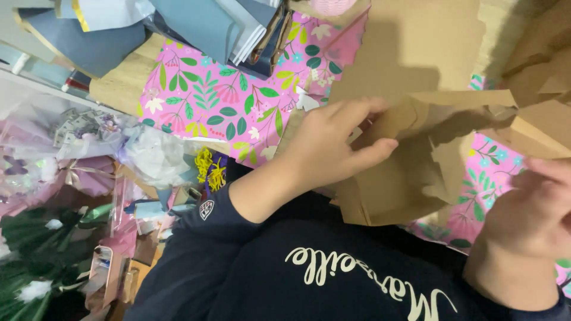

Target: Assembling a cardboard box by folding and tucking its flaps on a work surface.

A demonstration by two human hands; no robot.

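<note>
My left hand (330, 145) pinches a flap of a flat brown cardboard piece (410, 178) between thumb and fingers, near the middle of the view. My right hand (529, 214), blurred at the right edge, grips the same cardboard at its right side. The cardboard is cut and folded into several flaps and lies over pink floral wrapping paper (238, 101) on a wooden table (119, 86). A larger brown cardboard sheet (416, 41) lies behind it. My dark sleeves and shirt fill the bottom of the view.
Blue and grey paper sheets (196, 27) are stacked at the top left. Left of the table sit wrapped bouquets (89, 154) in clear and purple film, yellow ribbon curls (208, 166) and dark green wrapping (35, 255). More torn cardboard (535, 65) lies at the top right.
</note>
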